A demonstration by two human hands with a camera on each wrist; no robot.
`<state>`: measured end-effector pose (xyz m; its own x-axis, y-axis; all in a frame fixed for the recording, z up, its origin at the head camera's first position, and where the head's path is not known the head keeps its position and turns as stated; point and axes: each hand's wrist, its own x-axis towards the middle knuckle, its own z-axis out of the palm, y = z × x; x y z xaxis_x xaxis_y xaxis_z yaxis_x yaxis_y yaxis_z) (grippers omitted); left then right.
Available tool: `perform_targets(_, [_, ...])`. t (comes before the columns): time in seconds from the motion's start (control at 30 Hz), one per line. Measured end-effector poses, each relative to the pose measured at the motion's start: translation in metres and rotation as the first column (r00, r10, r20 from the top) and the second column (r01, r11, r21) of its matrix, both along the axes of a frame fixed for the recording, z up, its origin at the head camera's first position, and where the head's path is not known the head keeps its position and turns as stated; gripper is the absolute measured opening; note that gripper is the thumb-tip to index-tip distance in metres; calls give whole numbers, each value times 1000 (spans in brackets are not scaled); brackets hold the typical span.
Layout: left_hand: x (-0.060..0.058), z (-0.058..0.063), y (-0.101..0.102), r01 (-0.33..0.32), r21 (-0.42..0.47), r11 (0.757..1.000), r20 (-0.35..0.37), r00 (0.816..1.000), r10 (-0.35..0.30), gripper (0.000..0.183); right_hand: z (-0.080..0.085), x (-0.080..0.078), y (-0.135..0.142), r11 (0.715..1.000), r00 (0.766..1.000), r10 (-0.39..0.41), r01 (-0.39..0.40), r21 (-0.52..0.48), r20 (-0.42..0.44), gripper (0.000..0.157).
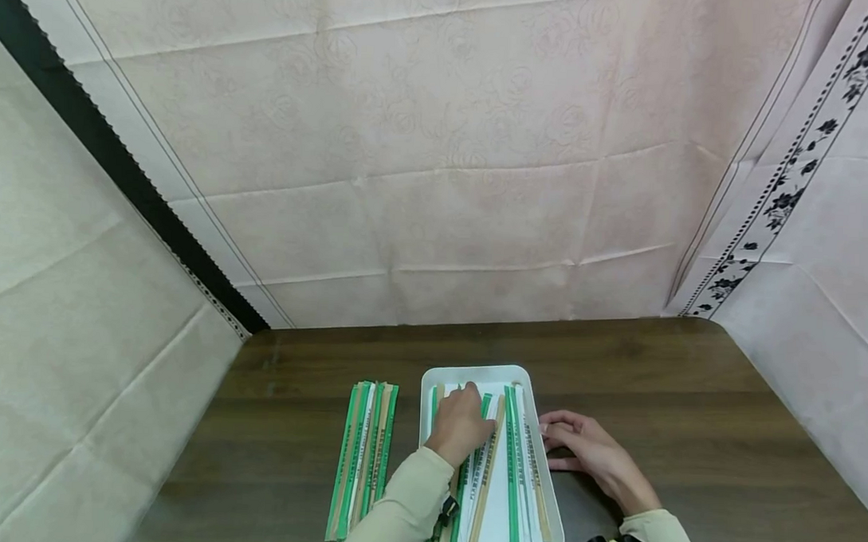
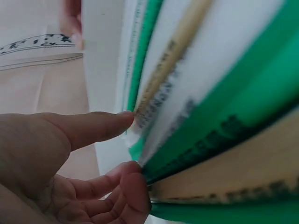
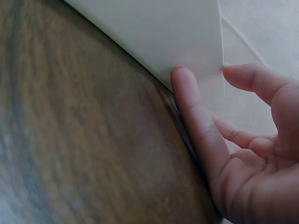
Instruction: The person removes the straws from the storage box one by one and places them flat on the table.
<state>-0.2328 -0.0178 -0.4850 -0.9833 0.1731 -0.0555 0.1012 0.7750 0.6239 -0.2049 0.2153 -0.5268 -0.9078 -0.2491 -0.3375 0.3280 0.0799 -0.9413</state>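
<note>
Slim, long printed packets in green, white and tan lie lengthwise in a white tray (image 1: pixel 556 514). My left hand (image 1: pixel 461 422) reaches over the tray's left half, fingers pointing down among them. In the left wrist view, the thumb and curled fingers pinch the ends of several packets, with a green packet (image 2: pixel 210 126) and white ones between them. The thumb tip lies against the end of a tan packet (image 2: pixel 175 53). At the tray's right side is my right hand (image 1: pixel 589 448). Its extended finger (image 3: pixel 187 88) touches the outer wall and its thumb meets the rim.
A neat row of similar packets (image 1: pixel 363 460) lies on the brown wooden table (image 1: pixel 299 426), left of the tray. Pale cloth (image 1: pixel 444 184) hangs behind the table, with further cloth at both sides.
</note>
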Motion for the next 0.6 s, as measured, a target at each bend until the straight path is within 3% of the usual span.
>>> perform_targets(0.1, [0,-4,2,-10,-25,1000,-1,1000,10,26,0,0,0,1000,1000,5,-5,-4,-3,48])
perform_targets(0.3, [-1,-6,2,-22,-32,999,-3,1000,22,53,0,0,0,1000,1000,4,-4,-5,-3,47])
perform_targets(0.5, [-2,-5,3,-44,-51,998,1,999,44,41,0,0,-1,1000,1000,-1,1,0,-1,48])
perform_targets(0.6, [-1,-4,2,-46,-33,998,-2,999,46,45,0,0,-1,1000,1000,-5,5,-1,1,48])
